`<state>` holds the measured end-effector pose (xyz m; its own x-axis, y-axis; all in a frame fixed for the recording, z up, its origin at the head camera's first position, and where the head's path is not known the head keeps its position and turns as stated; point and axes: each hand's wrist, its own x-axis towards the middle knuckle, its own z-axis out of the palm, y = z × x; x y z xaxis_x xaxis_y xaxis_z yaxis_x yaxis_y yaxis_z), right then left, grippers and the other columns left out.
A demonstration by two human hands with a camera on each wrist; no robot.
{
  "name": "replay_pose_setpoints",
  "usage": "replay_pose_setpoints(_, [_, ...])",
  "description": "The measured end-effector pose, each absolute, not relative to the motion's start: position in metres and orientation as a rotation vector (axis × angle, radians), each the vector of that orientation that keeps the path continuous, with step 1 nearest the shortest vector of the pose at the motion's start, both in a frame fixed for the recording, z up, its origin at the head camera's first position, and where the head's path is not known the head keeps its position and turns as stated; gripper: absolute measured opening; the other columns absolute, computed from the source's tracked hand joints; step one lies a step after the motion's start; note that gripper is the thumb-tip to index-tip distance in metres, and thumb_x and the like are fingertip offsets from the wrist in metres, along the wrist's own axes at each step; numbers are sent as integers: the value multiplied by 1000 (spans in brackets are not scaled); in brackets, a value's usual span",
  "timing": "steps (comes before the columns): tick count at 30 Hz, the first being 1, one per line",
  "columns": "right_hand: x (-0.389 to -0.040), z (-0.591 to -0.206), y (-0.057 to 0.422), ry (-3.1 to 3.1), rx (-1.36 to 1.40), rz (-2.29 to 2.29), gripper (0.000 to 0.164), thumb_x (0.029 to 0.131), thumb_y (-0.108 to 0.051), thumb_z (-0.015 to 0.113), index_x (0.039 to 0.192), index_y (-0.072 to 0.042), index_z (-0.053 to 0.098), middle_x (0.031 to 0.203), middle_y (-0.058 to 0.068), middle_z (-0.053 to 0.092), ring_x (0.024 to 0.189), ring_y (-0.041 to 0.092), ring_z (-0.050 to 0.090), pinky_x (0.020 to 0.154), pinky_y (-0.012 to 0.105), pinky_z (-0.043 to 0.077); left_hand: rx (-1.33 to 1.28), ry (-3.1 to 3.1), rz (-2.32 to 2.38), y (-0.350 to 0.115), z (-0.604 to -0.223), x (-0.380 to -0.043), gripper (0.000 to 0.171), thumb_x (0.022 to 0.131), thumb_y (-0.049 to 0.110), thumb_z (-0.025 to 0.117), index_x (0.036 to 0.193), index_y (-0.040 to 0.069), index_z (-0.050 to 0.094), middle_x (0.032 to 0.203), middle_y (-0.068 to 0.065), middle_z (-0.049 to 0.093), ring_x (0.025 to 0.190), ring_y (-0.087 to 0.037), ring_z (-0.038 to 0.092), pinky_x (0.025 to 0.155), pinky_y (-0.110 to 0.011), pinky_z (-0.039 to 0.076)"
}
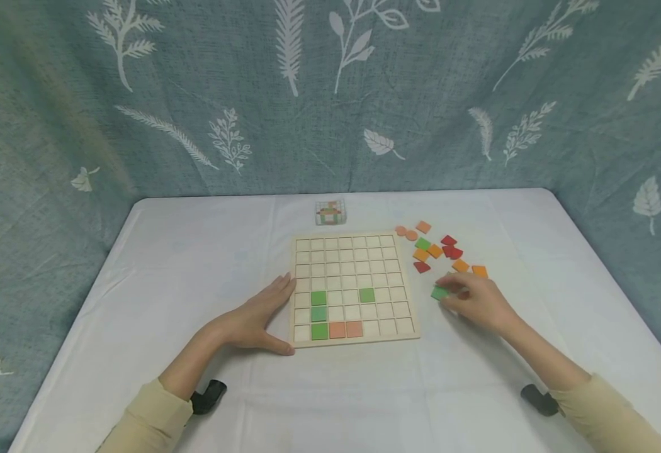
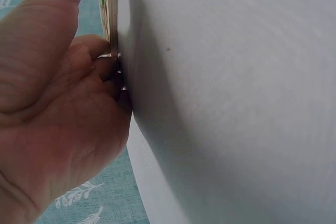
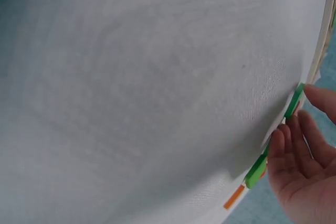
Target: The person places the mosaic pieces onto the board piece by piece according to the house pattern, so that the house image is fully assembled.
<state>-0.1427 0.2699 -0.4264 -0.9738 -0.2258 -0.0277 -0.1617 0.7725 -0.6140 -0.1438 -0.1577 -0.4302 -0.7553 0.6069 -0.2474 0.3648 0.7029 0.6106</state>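
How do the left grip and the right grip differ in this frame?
The left grip rests against the board, while the right grip is right of it, not touching.
The left grip's thumb and fingers are spread; the right grip pinches a green tile.
Both are bare, below tan sleeves.

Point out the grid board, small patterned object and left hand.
Grid board [image 1: 349, 282]: head view, bare middle cell.
Small patterned object [image 1: 330, 213]: head view, its visible middle.
Left hand [image 1: 254, 319]: head view, back of the hand.
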Motion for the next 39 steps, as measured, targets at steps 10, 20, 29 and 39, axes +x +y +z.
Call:
replay_pose_setpoints(10, [-140, -428, 267, 2889, -303, -979, 33, 83, -6, 76, 115, 0, 67, 103, 10, 69, 93, 25, 63, 81, 40, 56, 755, 2473, 765, -158, -429, -142, 122, 71, 46, 85, 154, -4, 11, 161, -20, 4, 148, -36, 2, 117, -53, 14])
replay_pose_setpoints(20, [-140, -430, 266, 2882, -262, -1043, 33, 81, -7, 78, 112, -1, 68, 100, 10, 71, 88, 23, 65, 78, 37, 58, 762, 2469, 771, -160, -428, -140, 121, 71, 45, 85, 154, -4, 11, 161, -20, 3, 148, -35, 1, 117, -54, 13])
replay_pose_setpoints(29, [-136, -430, 246, 2799, -225, -1184, 31, 82, -13, 78, 111, -6, 70, 102, 5, 71, 88, 18, 64, 83, 38, 57, 767, 2483, 760, -160, -430, -140, 122, 70, 46, 85, 154, -4, 12, 162, -20, 4, 148, -35, 2, 117, -53, 14])
replay_pose_setpoints(39, [-136, -426, 207, 2657, -320, -1310, 28, 81, -14, 79, 108, -10, 71, 99, -2, 70, 89, 15, 64, 86, 31, 56, 773, 2485, 757, -161, -431, -139, 122, 70, 45, 85, 154, -4, 12, 161, -20, 5, 148, -35, 3, 117, -53, 14])
